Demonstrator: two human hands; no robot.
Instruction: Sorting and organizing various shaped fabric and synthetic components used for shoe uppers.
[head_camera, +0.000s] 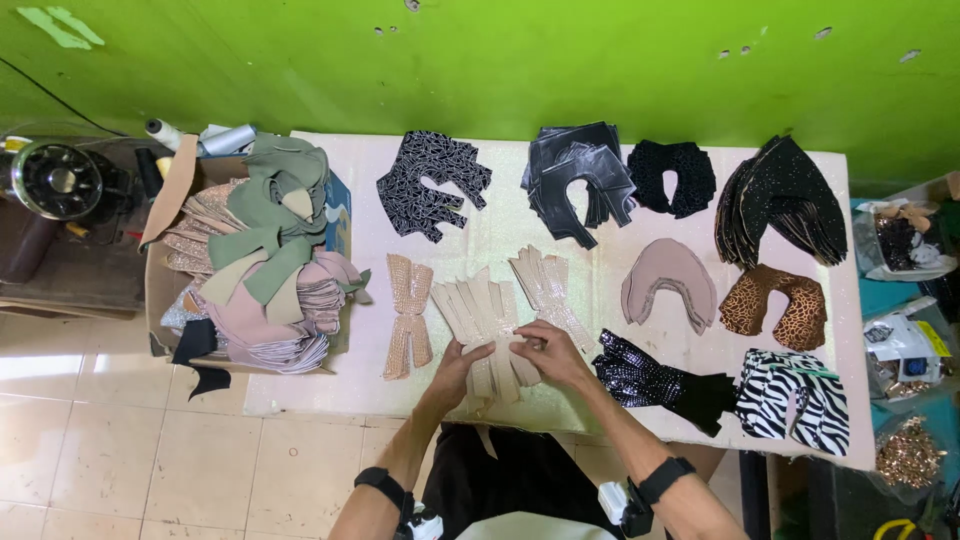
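Fingers of left hand (463, 362) and right hand (548, 352) pinch fanned beige textured fabric strips (487, 322) on the table (500, 235).

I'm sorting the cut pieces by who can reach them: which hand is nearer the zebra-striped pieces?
Right. The right hand rests on the beige fanned pieces, left of the zebra-striped pieces; the left hand is farther left still.

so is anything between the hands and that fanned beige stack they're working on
Nothing visible. The left hand and right hand both rest directly on the fanned beige pieces; the shiny black pieces lie off to the right, clear of them.
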